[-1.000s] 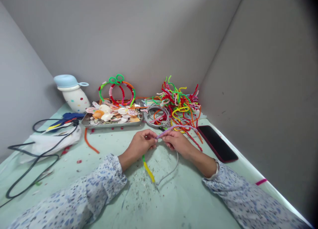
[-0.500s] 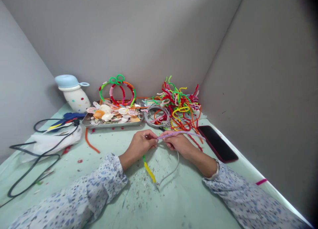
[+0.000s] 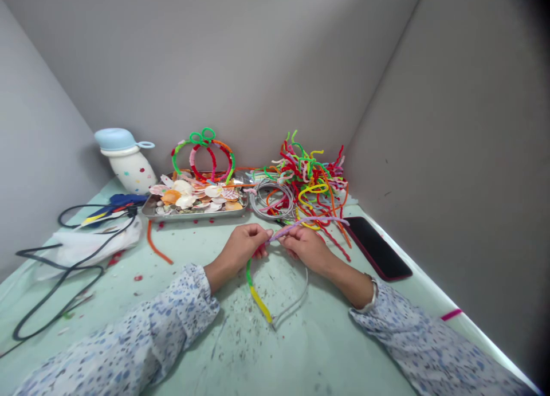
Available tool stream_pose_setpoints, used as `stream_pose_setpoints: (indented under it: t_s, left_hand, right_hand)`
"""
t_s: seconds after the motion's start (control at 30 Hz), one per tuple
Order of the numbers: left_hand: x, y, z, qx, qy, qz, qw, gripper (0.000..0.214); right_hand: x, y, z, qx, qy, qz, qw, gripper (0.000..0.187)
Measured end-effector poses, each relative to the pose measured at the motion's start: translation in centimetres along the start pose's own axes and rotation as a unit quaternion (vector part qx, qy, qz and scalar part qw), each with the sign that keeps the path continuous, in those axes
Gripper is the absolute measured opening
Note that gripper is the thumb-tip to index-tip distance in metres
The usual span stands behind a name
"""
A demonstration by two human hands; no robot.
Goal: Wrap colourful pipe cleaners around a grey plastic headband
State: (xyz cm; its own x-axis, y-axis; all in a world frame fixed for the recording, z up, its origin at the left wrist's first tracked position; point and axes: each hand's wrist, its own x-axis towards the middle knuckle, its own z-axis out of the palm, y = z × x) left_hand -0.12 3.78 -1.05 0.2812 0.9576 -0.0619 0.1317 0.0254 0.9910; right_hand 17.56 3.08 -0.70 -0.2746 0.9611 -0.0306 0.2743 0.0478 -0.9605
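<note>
Here, the left hand [image 3: 243, 246] and the right hand [image 3: 307, 246] sit fingertip to fingertip just above the counter [image 3: 326, 350], both pinching the near end of a lilac pipe cleaner [image 3: 315, 219]. Its free length slants away to the right, over the edge of the pile of pipe cleaners [image 3: 310, 178]. From under the left hand a green-and-yellow pipe cleaner [image 3: 256, 293] runs down to the counter, where it meets a thin grey wire [image 3: 301, 295] that curves back up toward the right hand. How these pieces join inside the fingers is hidden. The likeliest slip is at that pinch. The fuzzy stem is springy, and if either grip loosens it could spring loose or twist out of line. The long free tail could also snag a loop in the pile and drag several strands along. A cut wire end could prick a fingertip, though no bare tip shows. The dark phone [image 3: 376, 247] lies just beside the right wrist, near the counter's edge, so a sweep of that forearm could push it. Farther back stand a coil of grey wire [image 3: 271, 200], a metal tray [image 3: 193, 215] of shells and a pipe-cleaner hoop [image 3: 206, 154], with a black cable [image 3: 55, 281] well off to the left.
</note>
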Motion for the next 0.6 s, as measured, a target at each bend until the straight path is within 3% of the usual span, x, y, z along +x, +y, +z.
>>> stream_pose_setpoints:
  t_s: [0.27,0.6]
  left_hand:
    - [-0.02,0.36,0.2,-0.016,-0.003,-0.031,0.999,0.026]
    - [0.09,0.55,0.14,0.018,-0.033,-0.039,0.999,0.026]
  right_hand:
    - [-0.08,0.24,-0.38,-0.052,0.013,-0.039,0.998,0.019]
    - [0.04,0.41,-0.39,-0.039,0.008,-0.033,0.999,0.018]
